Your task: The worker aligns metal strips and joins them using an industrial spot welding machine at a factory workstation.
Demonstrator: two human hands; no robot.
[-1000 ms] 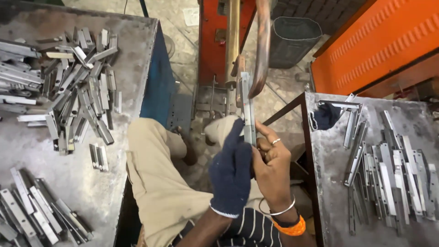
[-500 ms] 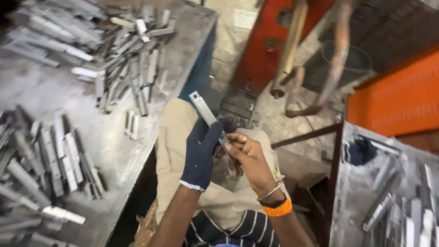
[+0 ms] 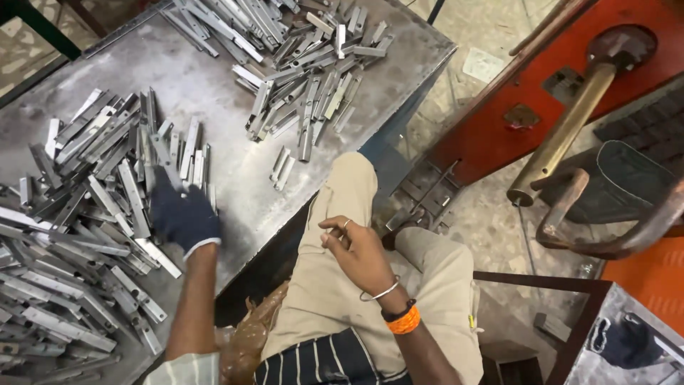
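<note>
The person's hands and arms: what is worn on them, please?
The left hand wears a dark blue knit glove with a pale cuff. The right hand is bare, with a ring on one finger, a thin silver bangle and an orange and black wristband.

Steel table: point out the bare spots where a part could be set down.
Bare steel table shows between the near strip pile and far strip pile, and along the near edge around two loose strips. Crowded under the gloved left hand.

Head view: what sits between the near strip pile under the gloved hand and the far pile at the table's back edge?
Mostly bare tabletop. Only two short strips lie side by side in the gap between the near pile and the far pile. The left hand rests on the near pile.
</note>
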